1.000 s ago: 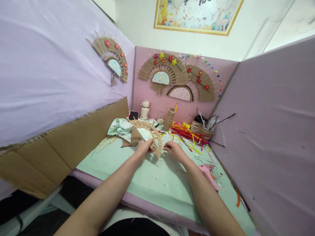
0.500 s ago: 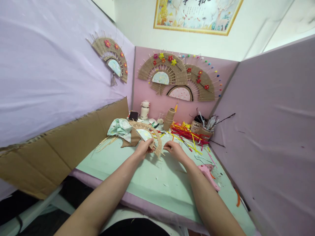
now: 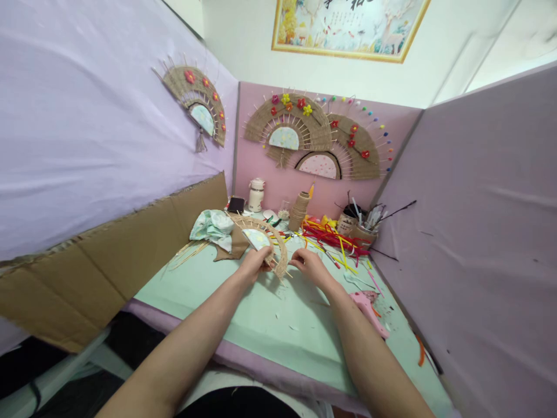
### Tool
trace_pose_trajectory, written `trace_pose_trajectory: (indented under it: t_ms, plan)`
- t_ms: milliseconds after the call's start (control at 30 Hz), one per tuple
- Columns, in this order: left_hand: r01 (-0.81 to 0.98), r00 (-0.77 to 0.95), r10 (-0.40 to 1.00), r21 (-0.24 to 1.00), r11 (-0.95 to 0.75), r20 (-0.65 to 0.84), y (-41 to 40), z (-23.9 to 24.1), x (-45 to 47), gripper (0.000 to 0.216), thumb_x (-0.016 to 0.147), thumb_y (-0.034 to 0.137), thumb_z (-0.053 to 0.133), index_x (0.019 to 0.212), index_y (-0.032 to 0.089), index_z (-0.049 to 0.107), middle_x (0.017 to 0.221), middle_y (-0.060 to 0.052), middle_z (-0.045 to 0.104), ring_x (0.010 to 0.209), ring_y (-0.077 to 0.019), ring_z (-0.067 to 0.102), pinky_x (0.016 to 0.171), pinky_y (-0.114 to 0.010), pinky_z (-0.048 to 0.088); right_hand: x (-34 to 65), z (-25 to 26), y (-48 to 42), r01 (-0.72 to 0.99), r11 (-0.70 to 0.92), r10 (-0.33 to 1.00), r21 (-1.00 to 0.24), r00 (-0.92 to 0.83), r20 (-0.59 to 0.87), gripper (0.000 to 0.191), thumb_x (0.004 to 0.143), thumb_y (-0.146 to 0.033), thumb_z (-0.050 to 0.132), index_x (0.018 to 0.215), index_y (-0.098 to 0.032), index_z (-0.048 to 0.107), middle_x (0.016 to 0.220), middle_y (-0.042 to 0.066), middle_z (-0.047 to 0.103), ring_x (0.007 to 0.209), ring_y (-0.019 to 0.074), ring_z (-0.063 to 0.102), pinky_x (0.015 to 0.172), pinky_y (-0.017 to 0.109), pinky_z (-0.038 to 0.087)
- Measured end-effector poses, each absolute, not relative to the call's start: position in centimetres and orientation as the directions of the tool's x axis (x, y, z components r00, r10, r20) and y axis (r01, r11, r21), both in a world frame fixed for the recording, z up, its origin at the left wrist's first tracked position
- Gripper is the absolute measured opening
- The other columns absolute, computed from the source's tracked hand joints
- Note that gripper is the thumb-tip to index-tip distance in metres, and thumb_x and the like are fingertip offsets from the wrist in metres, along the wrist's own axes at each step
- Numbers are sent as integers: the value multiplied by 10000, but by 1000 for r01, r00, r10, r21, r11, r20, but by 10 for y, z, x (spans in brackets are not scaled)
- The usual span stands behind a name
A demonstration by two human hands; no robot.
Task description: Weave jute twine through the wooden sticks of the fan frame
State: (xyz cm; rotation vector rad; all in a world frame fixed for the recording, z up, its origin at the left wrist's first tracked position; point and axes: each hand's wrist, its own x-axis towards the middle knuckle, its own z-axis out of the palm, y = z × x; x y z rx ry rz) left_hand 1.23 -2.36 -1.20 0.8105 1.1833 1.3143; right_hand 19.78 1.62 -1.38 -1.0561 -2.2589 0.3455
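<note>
The left hand point(image 3: 256, 262) holds the barely shifted twine fan point(image 3: 256, 237); beside it, the right hand point(image 3: 308, 262) looks pinched, contents unclear; work seems little advanced.

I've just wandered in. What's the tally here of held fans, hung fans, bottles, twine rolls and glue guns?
Held fan: 1
Hung fans: 3
Bottle: 1
Twine roll: 1
Glue gun: 1
Total: 7
</note>
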Motion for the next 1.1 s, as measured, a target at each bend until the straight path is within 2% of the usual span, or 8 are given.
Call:
trace_pose_trajectory:
  t_ms: [433, 633, 867, 1100]
  plan:
    - [-302, -88, 975, 938, 168, -203, -24, -12, 11, 157, 708, 277, 597, 740, 123, 608, 578, -26, 597, 444, -97, 528, 425, -196, 427, 200, -15, 19, 590, 642, 766, -489, -503, 400, 132, 771, -271, 587, 684, -174, 609, 676, 20, 608, 637, 138, 501, 614, 248, 364]
    - [-365, -59, 976, 915, 175, -210, -23, -12, 10, 138, 715, 256, 600, 741, 121, 595, 570, -19, 591, 405, -86, 502, 406, -198, 414, 200, -12, 16, 542, 579, 805, -608, -495, 325, 193, 766, -327, 571, 669, -165, 609, 632, 10, 589, 596, 126, 479, 580, 244, 355]
    - [-471, -12, 975, 861, 191, -223, -23, -7, 8, 142, 753, 259, 569, 746, 118, 582, 573, -7, 577, 379, -57, 467, 374, -167, 378, 202, 1, 8, 381, 386, 865, -840, -465, 187, 299, 726, -453, 587, 693, -156, 605, 596, 1, 559, 538, 111, 458, 526, 238, 347]
    - [-544, 25, 975, 816, 197, -219, -26, -2, 9, 120, 754, 245, 572, 719, 131, 564, 550, 9, 557, 361, -45, 445, 367, -157, 360, 200, 9, 1, 310, 321, 876, -895, -457, 156, 329, 711, -480, 606, 688, -151, 602, 578, -4, 548, 530, 101, 444, 524, 237, 327]
